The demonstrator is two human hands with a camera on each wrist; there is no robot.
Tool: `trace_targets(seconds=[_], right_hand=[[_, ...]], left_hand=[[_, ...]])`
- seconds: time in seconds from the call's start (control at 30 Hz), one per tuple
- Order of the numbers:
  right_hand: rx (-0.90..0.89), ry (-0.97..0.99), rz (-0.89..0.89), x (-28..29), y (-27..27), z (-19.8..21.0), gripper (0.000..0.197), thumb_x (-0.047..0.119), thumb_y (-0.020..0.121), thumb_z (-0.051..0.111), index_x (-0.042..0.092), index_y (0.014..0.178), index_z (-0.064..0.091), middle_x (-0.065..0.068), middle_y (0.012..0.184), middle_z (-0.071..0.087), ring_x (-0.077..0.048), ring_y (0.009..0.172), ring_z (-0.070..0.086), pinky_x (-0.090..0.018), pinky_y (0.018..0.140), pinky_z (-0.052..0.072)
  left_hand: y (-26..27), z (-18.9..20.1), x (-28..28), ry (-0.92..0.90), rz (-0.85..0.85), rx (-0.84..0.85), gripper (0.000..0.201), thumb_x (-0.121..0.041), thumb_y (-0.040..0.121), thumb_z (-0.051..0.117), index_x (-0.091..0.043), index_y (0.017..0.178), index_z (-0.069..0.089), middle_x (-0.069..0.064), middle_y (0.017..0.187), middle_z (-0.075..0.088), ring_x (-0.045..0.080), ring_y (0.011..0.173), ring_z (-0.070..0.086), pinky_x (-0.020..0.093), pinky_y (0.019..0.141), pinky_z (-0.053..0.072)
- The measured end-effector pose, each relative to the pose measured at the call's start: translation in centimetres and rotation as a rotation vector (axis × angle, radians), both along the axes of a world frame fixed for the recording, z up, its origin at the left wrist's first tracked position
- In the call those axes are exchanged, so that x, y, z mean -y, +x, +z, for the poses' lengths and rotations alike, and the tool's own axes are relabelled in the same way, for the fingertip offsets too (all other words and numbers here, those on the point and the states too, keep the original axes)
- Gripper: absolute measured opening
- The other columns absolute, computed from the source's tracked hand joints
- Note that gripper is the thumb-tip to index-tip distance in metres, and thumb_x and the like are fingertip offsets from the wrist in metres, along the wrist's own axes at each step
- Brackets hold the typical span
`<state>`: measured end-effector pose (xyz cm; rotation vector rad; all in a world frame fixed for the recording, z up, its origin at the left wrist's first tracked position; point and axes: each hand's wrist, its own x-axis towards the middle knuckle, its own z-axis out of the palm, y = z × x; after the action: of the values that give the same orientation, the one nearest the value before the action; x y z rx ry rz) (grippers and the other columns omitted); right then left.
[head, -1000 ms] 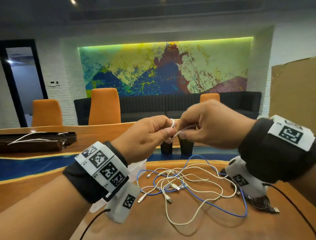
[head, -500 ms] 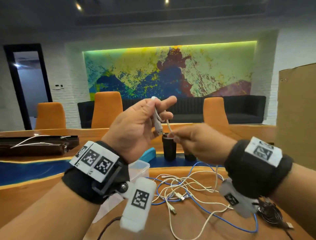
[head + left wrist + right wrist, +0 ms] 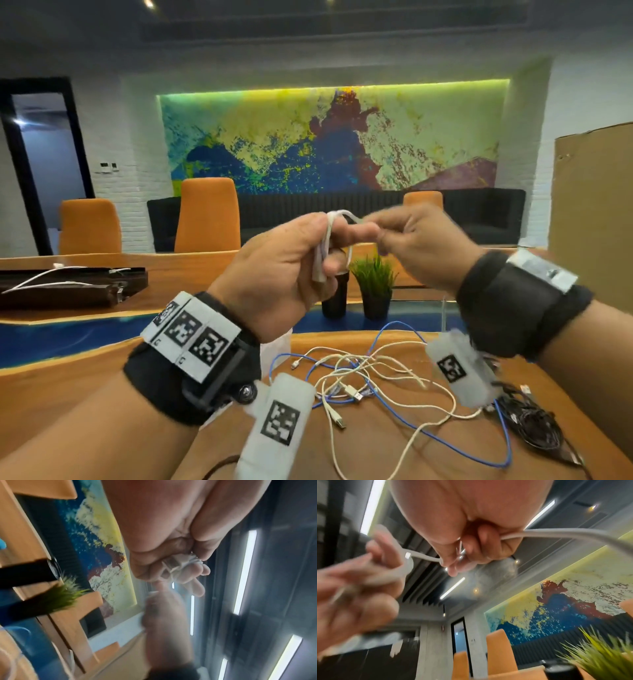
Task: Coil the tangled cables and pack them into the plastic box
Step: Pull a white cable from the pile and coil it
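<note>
My left hand [image 3: 327, 248] is raised at chest height and grips a small coil of white cable [image 3: 325, 240] wound round its fingers. My right hand [image 3: 375, 233] is just to its right and pinches the free strand of that cable. In the left wrist view the coil [image 3: 181, 562] sits between thumb and fingers. In the right wrist view the strand [image 3: 423, 557] runs from my right hand's pinch to the left hand [image 3: 368, 574]. A tangle of white and blue cables [image 3: 370, 377] lies on the wooden table below. The clear plastic box [image 3: 274, 346] is mostly hidden behind my left wrist.
A bundle of black cable [image 3: 534, 421] lies at the table's right edge. A potted plant [image 3: 375, 284] and a black cup [image 3: 334, 298] stand behind the tangle. A cardboard sheet [image 3: 596, 205] stands at the right. A dark tray with white cables [image 3: 68, 284] lies far left.
My right hand has come up from below the left hand to its fingertips, carrying the strand over the coil. The left hand has stayed raised with the cable.
</note>
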<state>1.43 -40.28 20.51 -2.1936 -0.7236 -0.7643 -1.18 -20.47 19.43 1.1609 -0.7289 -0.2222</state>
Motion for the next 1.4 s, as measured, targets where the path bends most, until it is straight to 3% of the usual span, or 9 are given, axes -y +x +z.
trace_targets(seconds=[0.17,0.3,0.43,0.53,0.67,0.83,0.93,1.17,1.4], right_hand=[[0.005,-0.6,-0.1,-1.9,-2.3,-1.9,0.022,0.033,0.097,0.053,0.023,0.079,0.061,0.01,0.067,0.052,-0.012,0.065,0.048,-0.032,0.063,0.042],[0.16,-0.608,-0.095,-1.3,-3.4,1.5,0.016,0.035,0.088,0.067,0.023,0.077,0.07,0.01,0.064,0.056,-0.01,0.063,0.053,-0.026,0.059,0.04],[0.206,-0.308,-0.028,0.1,-2.0,3.0,0.011,0.028,0.085,0.072,0.019,0.088,0.077,0.009,0.076,0.068,-0.007,0.073,0.063,-0.026,0.068,0.052],[0.2,-0.104,-0.014,0.6,-0.4,1.6,0.012,0.023,0.093,0.064,0.023,0.089,0.076,0.009,0.077,0.069,-0.008,0.074,0.063,-0.033,0.069,0.051],[0.001,-0.231,-0.039,-0.9,-0.3,-2.4,0.023,0.028,0.098,0.055,0.024,0.079,0.068,0.011,0.066,0.058,-0.005,0.064,0.051,-0.032,0.067,0.046],[0.03,-0.644,-0.015,-2.1,-3.5,-1.6,0.019,0.032,0.096,0.055,0.021,0.088,0.068,0.008,0.075,0.06,-0.013,0.07,0.054,-0.028,0.064,0.044],[0.179,-0.577,-0.037,-1.1,-3.6,0.6,0.015,0.033,0.089,0.066,0.02,0.086,0.073,0.009,0.072,0.062,-0.01,0.067,0.057,-0.026,0.062,0.045],[0.298,-0.267,-0.105,0.7,-1.1,1.1,0.02,0.033,0.092,0.061,0.019,0.091,0.076,0.001,0.076,0.063,-0.016,0.072,0.059,-0.04,0.069,0.051],[-0.029,-0.205,-0.098,-0.4,0.0,-5.2,0.018,0.028,0.099,0.052,0.022,0.094,0.068,0.004,0.075,0.063,-0.014,0.072,0.056,-0.039,0.073,0.051]], left_hand=[[1.9,-0.4,0.2,0.308,0.417,0.361,0.025,-0.026,0.103,0.046,-0.007,0.104,0.062,0.009,0.111,0.072,0.002,0.085,0.065,0.013,0.062,0.048],[3.3,-1.9,-0.4,0.67,0.499,0.668,0.026,-0.023,0.103,0.046,-0.003,0.095,0.061,0.002,0.085,0.066,-0.004,0.079,0.059,0.02,0.076,0.046],[2.1,-2.0,-0.5,0.434,0.234,0.266,0.029,-0.033,0.098,0.045,-0.019,0.091,0.069,0.013,0.093,0.068,0.012,0.064,0.04,0.029,0.06,0.022],[0.9,-1.2,-0.7,0.187,-0.027,0.062,0.037,-0.029,0.101,0.037,-0.018,0.095,0.073,0.02,0.135,0.058,0.01,0.069,0.045,0.025,0.059,0.03],[0.7,-0.4,-0.5,0.0,0.02,0.027,0.031,-0.024,0.105,0.033,-0.015,0.099,0.062,0.005,0.128,0.066,0.011,0.086,0.055,0.021,0.058,0.036],[1.9,-1.4,-0.1,0.425,0.387,0.499,0.03,-0.022,0.106,0.038,-0.003,0.111,0.061,-0.01,0.133,0.06,-0.002,0.12,0.057,0.013,0.087,0.047],[2.3,-2.2,-0.4,0.674,0.415,0.77,0.033,-0.026,0.103,0.038,-0.002,0.107,0.061,0.003,0.105,0.067,0.012,0.1,0.062,0.032,0.088,0.05],[0.6,-2.7,-0.9,0.479,0.086,0.276,0.028,-0.026,0.104,0.04,-0.006,0.1,0.059,0.005,0.121,0.07,0.019,0.077,0.044,0.031,0.069,0.033],[0.6,-0.9,-1.5,0.039,0.007,0.029,0.025,-0.027,0.103,0.034,-0.021,0.088,0.053,0.007,0.131,0.065,0.006,0.076,0.05,0.024,0.06,0.029]])
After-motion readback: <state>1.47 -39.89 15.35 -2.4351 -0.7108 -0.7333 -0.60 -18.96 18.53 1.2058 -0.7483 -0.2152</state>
